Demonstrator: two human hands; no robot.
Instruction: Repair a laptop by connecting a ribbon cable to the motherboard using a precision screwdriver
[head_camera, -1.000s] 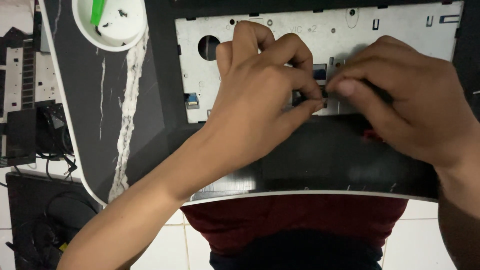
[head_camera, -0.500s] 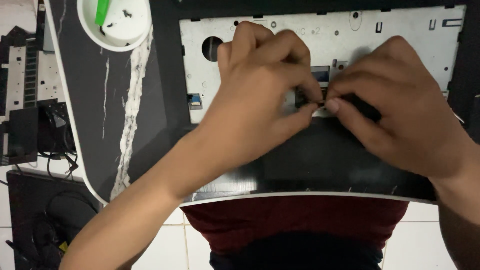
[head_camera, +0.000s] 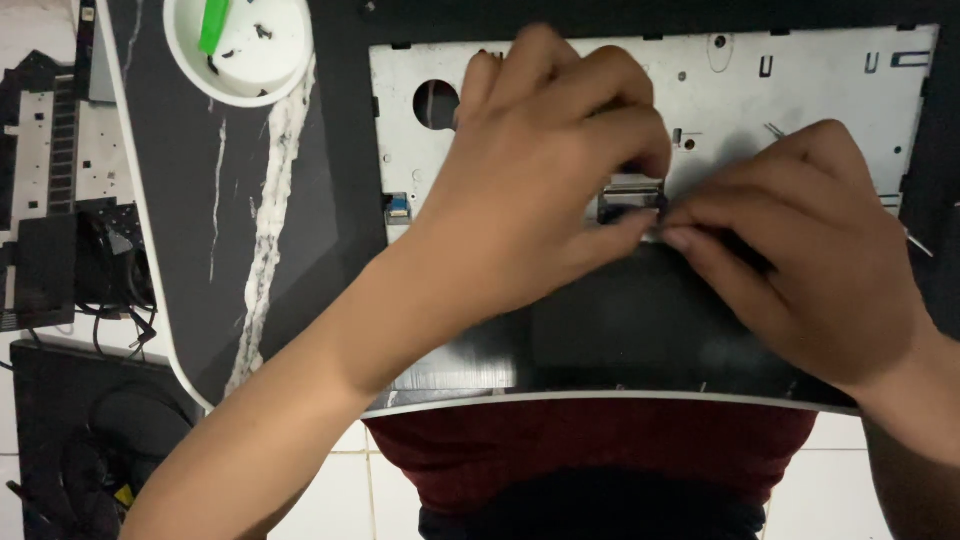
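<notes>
We've got our left hand (head_camera: 545, 170) and right hand (head_camera: 810, 250) both pinching the little ribbon-cable connector (head_camera: 628, 190) mid-way across the laptop's silver keyboard backplate (head_camera: 800, 90), so yanking crooked could tear it.

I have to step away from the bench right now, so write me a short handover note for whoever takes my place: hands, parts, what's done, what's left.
Left hand: fingers pinched at the small ribbon connector on the grey metal panel.
Right hand: fingertips meet the left's at the same spot; whether either grip holds the ribbon is hidden.
Parts: panel lies on the black marbled table; white bowl upper left holds a green tool and small dark screws.
Done: panel exposed, some screws out in the bowl.
Left: the connector is still being handled; its state cannot be seen.
</notes>
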